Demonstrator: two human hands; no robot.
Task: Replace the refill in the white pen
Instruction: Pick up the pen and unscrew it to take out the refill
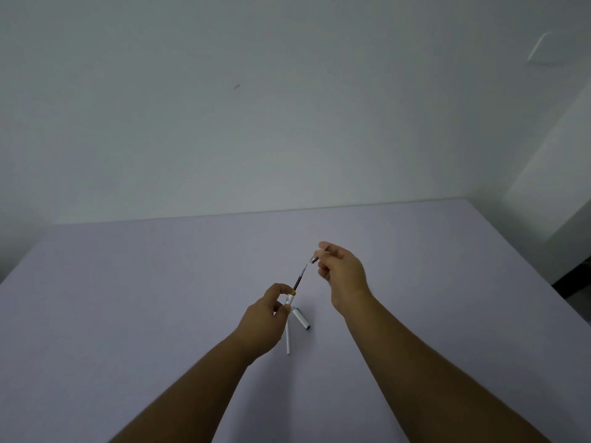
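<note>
My left hand (267, 318) pinches the white pen barrel (288, 334) near its open upper end, the barrel slanting down toward me. A thin dark refill (300, 279) sticks out of that end, pointing up and to the right. My right hand (342, 273) is held a little above and to the right of the refill's tip, fingers closed on the small silver tip piece (314, 259) of the pen. The tip piece and the refill are apart. The white pen cap (301, 318) lies on the table just right of my left hand.
The pale lilac table (160, 298) stretches wide on all sides, its far edge against a white wall. The right edge of the table drops off to a dark floor at the far right.
</note>
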